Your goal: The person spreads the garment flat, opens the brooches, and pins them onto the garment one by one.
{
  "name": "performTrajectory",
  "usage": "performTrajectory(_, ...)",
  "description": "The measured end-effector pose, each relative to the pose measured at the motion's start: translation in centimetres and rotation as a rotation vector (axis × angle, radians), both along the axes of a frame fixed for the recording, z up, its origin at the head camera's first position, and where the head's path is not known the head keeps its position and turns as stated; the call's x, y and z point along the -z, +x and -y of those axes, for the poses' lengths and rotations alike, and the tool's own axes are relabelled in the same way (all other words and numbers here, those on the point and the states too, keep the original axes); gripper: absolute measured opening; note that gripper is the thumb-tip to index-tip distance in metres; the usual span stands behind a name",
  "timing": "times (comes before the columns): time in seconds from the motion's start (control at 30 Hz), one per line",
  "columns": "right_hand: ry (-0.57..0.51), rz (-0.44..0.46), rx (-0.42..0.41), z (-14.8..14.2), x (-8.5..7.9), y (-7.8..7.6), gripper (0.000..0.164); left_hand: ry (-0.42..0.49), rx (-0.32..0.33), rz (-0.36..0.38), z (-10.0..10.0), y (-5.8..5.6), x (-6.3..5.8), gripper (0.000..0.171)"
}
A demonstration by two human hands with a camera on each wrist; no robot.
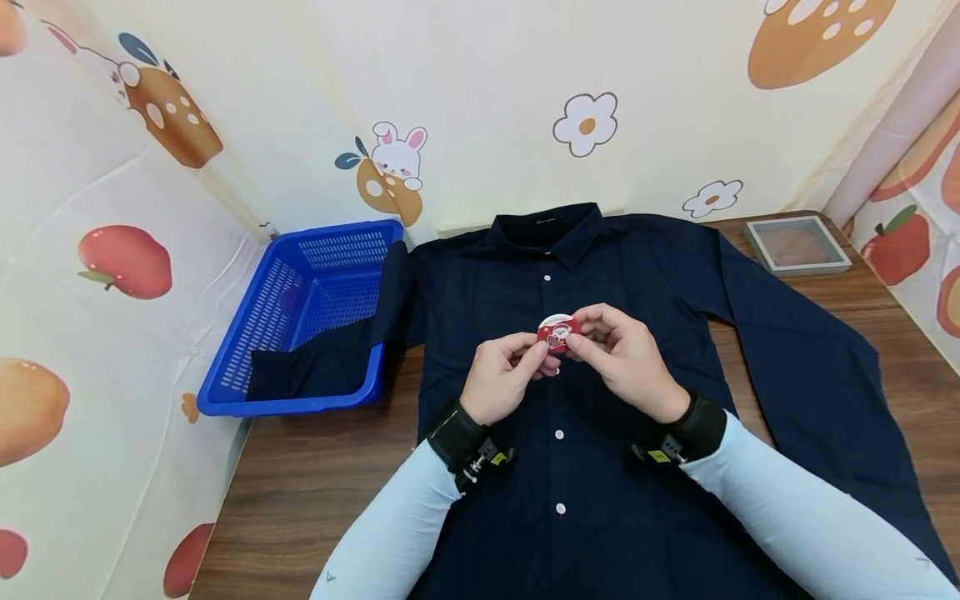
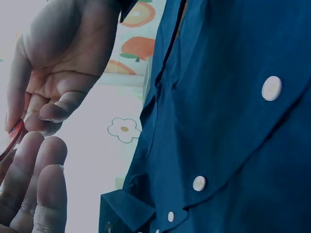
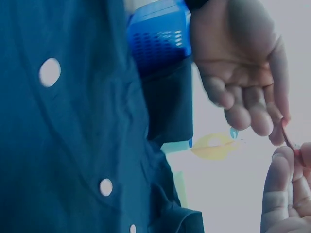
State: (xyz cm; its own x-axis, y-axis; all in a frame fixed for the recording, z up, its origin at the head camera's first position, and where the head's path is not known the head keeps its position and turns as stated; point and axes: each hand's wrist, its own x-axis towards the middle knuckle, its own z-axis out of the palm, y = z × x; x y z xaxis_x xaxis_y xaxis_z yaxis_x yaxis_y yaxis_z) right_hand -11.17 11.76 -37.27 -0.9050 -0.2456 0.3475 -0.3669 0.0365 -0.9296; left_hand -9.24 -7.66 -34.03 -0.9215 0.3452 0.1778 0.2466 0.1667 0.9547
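Note:
A small round red-and-white badge (image 1: 557, 335) with a cartoon figure is held between both hands above a dark navy button-up shirt (image 1: 487, 383). My left hand (image 1: 501, 379) pinches its left edge between thumb and fingers. On the opposite edge, my right hand (image 1: 632, 358) pinches it the same way. Both wrist views catch the badge nearly edge-on as a thin red rim (image 2: 13, 138). Its back cannot be made out. The shirt lies face up, collar at the far side, with white buttons (image 1: 559, 435) down its front.
At the left stands a blue plastic basket (image 1: 288, 408), with one shirt sleeve (image 1: 315, 367) draped into it. A shallow grey-framed box (image 1: 798, 246) sits at the table's back right corner. Patterned cloth walls (image 1: 480, 100) bound the wooden table (image 1: 322, 500) at the back and sides.

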Motion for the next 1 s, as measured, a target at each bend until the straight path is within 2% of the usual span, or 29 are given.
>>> performTrajectory(0.1,-0.041,0.12,-0.016,-0.5,-0.1,-0.1,0.02,-0.004,-0.006,-0.009,-0.4,-0.9,1.0,0.022)
performTrajectory(0.2,-0.06,0.195,-0.023,-1.0,-0.2,-0.3,0.023,-0.01,-0.009,-0.002,-0.8,-1.9,2.2,0.024)
performTrajectory(0.33,-0.051,0.235,0.015,-2.0,-0.3,-1.1,0.026,-0.046,-0.008,0.019,-1.3,-3.0,2.3,0.024)
performTrajectory(0.43,-0.03,0.251,0.06,-3.1,-0.5,-2.0,0.027,-0.117,-0.025,0.009,-1.8,-4.2,1.9,0.022)
performTrajectory(0.57,0.002,0.276,0.129,-4.7,-0.8,-3.7,0.026,-0.317,-0.067,-0.097,-2.7,-6.2,1.6,0.017)
performTrajectory(0.7,0.031,0.313,0.198,-6.1,-0.9,-6.1,0.025,-0.539,-0.073,-0.191,-4.1,-8.6,1.6,0.016)
performTrajectory(0.83,0.099,0.358,0.24,-7.2,-0.6,-9.1,0.025,-0.715,-0.028,-0.207,-6.0,-10.8,1.9,0.02)
performTrajectory(1.0,0.149,0.463,0.277,-8.2,0.0,-12.5,0.025,-0.928,0.037,-0.177,-8.2,-13.1,2.6,0.028)
